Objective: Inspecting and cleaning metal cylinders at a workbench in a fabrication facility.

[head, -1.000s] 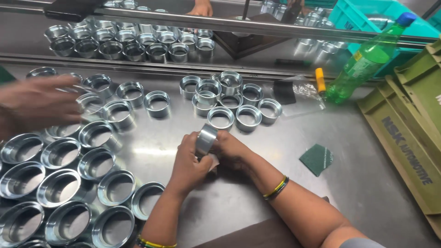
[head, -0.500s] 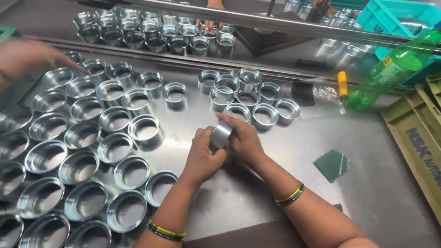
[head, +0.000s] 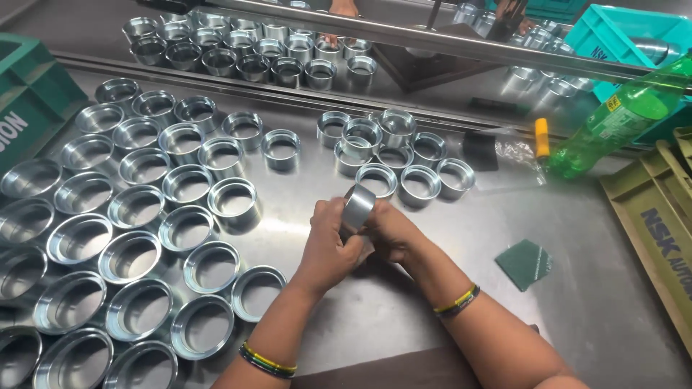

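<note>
Two hands meet over the middle of the steel surface [head: 577, 302], both closed around one shiny metal ring [head: 357, 207] that stands on edge between them: the left hand [head: 328, 245] wraps it from below and the side, the right hand [head: 386, 232] cups it from behind, fingers curled. The ring is clear of the surface, held just above it. Its smooth polished wall looks slippery, so a loose pinch could let it drop and dent its rim or roll off into the neighbours. Just beyond the hands sits a small cluster of like rings [head: 393, 148], some stacked on each other; a dropped or swung piece could knock that stack over. To the left, close-packed rows of wider rings [head: 137, 216] fill the surface up to a green crate [head: 32, 108], leaving little bare room on that side, and the left forearm hangs near the nearest of them. To the right lie a green scouring pad [head: 525, 264], a black block [head: 479, 150], a yellow-handled tool [head: 541, 137] and a tilted green bottle [head: 613, 122], with an olive tray [head: 656, 223] at the edge. A rail [head: 432, 39] crosses behind, more rings [head: 252, 47] beyond it.
</note>
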